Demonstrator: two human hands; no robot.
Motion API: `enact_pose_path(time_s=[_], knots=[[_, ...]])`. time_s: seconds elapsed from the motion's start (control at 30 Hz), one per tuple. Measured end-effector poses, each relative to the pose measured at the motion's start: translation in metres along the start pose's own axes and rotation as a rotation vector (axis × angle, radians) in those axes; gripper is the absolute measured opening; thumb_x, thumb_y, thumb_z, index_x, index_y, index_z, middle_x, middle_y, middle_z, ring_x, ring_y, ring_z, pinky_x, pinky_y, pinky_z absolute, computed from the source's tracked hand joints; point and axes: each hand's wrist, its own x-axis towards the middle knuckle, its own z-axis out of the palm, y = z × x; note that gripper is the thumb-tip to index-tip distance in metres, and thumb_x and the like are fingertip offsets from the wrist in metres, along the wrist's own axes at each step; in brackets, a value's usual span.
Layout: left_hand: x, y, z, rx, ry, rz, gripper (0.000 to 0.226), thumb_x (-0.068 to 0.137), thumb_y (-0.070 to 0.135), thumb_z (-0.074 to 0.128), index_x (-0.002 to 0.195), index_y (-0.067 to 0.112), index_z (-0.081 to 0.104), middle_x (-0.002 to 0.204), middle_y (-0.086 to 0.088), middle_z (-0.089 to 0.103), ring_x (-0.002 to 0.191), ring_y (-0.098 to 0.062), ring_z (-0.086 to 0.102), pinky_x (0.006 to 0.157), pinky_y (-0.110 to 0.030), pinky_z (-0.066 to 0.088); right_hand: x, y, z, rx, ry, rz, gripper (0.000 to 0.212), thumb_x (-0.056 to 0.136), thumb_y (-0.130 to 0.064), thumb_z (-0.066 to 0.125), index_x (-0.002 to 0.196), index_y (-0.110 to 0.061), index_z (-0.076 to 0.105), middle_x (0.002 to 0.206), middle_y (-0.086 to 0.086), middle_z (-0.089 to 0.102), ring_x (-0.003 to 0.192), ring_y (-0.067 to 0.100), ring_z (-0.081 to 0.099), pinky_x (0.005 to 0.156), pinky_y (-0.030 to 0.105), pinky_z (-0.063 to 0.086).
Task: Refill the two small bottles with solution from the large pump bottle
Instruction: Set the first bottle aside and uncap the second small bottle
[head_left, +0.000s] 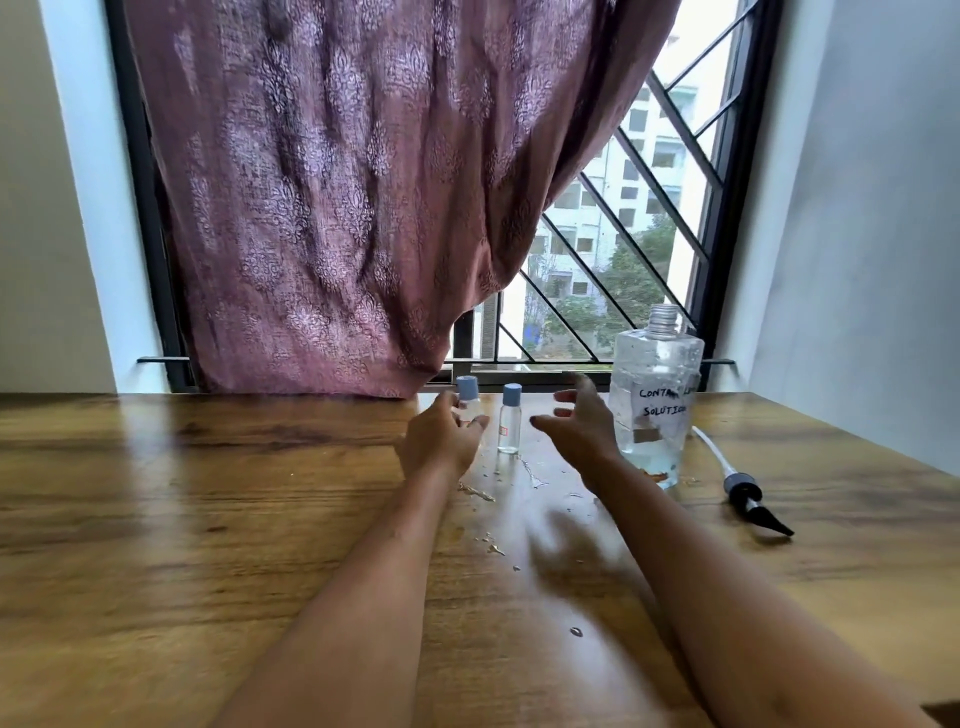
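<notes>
Both bare forearms reach forward from the lower edge and draw slightly closer toward the wrists. The left hand (444, 439) lies with its back up, fingers and thumb curled round a small bottle (467, 389). The right hand (576, 426) hangs in the air beside it, fingers spread and loosely bent, thumb pointing left, holding nothing; its fingertips are blurred.

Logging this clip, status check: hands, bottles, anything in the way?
Left hand grips left small bottle, capped. Right hand open, empty, beside right small bottle, also capped. Large bottle uncapped, pump lying on table. Spilled drops between arms.
</notes>
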Motion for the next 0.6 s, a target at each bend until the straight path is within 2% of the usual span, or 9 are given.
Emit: enact_pose_path(time_s=[0.07,0.13,0.23,0.3,0.4,0.5,0.6], knots=[[-0.004,0.007,0.001,-0.146,-0.116,0.125,0.036,0.079,0.040,0.070,0.105,0.019,0.059,0.097,0.000,0.068,0.092,-0.021,0.063,0.084,-0.036,0.050,-0.007,-0.007,-0.003,0.101,-0.079,-0.062,0.042,0.080,-0.016,0.071,0.118,-0.013,0.053,0.097,0.001,0.060,0.088,0.020,0.059,0.070,0.027,0.049],[-0.010,0.013,0.001,-0.222,-0.227,0.205,0.036,0.075,0.038,0.074,0.103,0.020,0.061,0.088,0.002,0.067,0.082,-0.016,0.064,0.073,-0.028,0.051,-0.011,-0.013,-0.003,0.098,-0.111,-0.146,0.035,0.081,-0.023,0.070,0.113,-0.013,0.058,0.092,0.001,0.064,0.081,0.019,0.063,0.069,0.028,0.049],[-0.015,0.013,0.005,-0.236,-0.302,0.237,0.039,0.071,0.037,0.078,0.103,0.020,0.062,0.079,0.005,0.065,0.076,-0.011,0.062,0.068,-0.024,0.046,-0.012,-0.018,-0.003,-0.055,-0.106,-0.233,0.031,0.079,-0.026,0.072,0.106,-0.012,0.064,0.090,0.002,0.065,0.073,0.015,0.063,0.056,0.008,0.041],[-0.015,0.012,0.006,-0.222,-0.335,0.240,0.039,0.068,0.035,0.081,0.099,0.019,0.064,0.079,0.005,0.065,0.076,-0.010,0.062,0.071,-0.023,0.047,-0.011,-0.015,-0.007,-0.151,-0.093,-0.258,0.026,0.077,-0.028,0.074,0.096,-0.012,0.067,0.084,-0.001,0.064,0.068,0.011,0.059,0.052,0.004,0.039],[-0.014,0.009,0.005,-0.237,-0.367,0.224,0.041,0.066,0.034,0.083,0.099,0.015,0.068,0.083,0.001,0.069,0.079,-0.009,0.064,0.072,-0.021,0.048,-0.010,-0.011,-0.014,-0.163,-0.103,-0.272,0.027,0.072,-0.028,0.078,0.090,-0.011,0.067,0.075,-0.007,0.060,0.064,0.003,0.055,0.052,0.003,0.039],[-0.014,0.007,0.004,-0.275,-0.400,0.170,0.040,0.064,0.031,0.085,0.098,0.016,0.070,0.080,0.004,0.069,0.076,-0.005,0.063,0.065,-0.020,0.052,-0.009,-0.012,-0.013,-0.152,-0.143,-0.277,0.027,0.071,-0.024,0.079,0.090,-0.010,0.068,0.078,-0.005,0.065,0.064,-0.001,0.056,0.055,0.002,0.040],[-0.015,0.006,0.004,-0.292,-0.414,0.151,0.036,0.065,0.028,0.085,0.096,0.015,0.072,0.078,0.006,0.068,0.069,0.003,0.059,0.053,-0.005,0.046,-0.007,-0.012,-0.013,-0.109,-0.214,-0.255,0.024,0.073,-0.014,0.077,0.095,-0.006,0.070,0.084,0.000,0.070,0.067,-0.003,0.061,0.062,0.003,0.043]])
